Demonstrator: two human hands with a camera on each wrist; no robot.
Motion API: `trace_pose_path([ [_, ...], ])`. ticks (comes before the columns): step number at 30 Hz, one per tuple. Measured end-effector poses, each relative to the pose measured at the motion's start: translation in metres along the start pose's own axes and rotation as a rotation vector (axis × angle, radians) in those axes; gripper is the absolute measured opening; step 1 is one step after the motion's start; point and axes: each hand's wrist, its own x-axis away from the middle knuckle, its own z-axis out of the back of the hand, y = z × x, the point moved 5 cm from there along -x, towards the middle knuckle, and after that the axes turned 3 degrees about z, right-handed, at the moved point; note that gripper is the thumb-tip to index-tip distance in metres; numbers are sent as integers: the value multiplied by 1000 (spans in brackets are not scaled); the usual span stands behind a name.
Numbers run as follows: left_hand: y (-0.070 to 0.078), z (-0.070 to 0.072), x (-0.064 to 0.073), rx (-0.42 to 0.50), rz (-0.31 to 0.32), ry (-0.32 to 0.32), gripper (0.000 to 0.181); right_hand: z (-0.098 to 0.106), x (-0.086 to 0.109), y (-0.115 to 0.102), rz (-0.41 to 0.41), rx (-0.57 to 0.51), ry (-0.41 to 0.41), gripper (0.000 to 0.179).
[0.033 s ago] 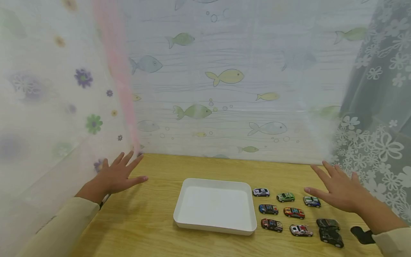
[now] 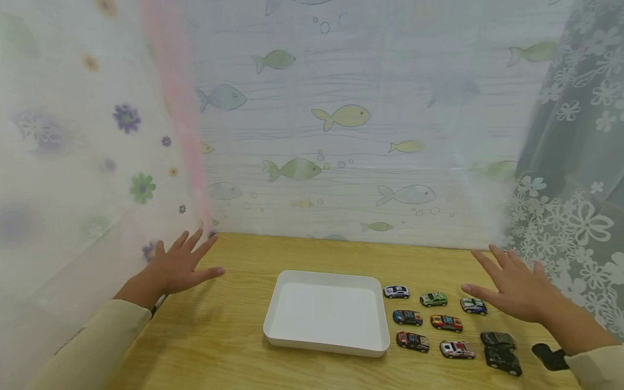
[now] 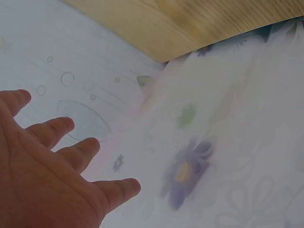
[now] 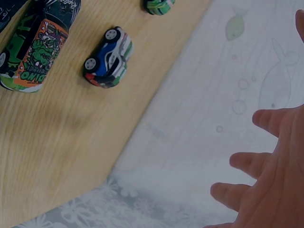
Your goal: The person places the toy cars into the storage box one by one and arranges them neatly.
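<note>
My left hand (image 2: 177, 268) is held with its fingers spread over the left side of the wooden table, touching nothing that I can see. On the right, my right hand (image 2: 519, 290) has its fingers spread as well and holds nothing. Nearest to it is a blue, white and green toy car (image 2: 473, 306), which the right wrist view also shows. Several more small toy cars stand in loose rows, among them a green car (image 2: 433, 299), a red and yellow car (image 2: 446, 323) and a black car (image 2: 502, 361) touching a dark green car (image 2: 498, 340).
A shallow white tray (image 2: 326, 311) sits on the table (image 2: 234, 336), left of the cars. Curtains printed with fish (image 2: 341, 116) and flowers (image 2: 128, 119) hang around the table. A black object (image 2: 550, 357) lies by the right wrist.
</note>
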Motion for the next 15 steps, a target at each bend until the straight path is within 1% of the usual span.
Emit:
trace_pose_path([
  [9, -4, -4, -4, 8, 3, -4, 95, -1, 0, -4, 10, 9, -1, 92],
  [12, -5, -7, -5, 59, 15, -32, 95, -1, -2, -5, 17, 8, 5, 92],
  [15, -4, -13, -6, 144, 5, -54, 95, -1, -4, -8, 37, -8, 24, 91],
])
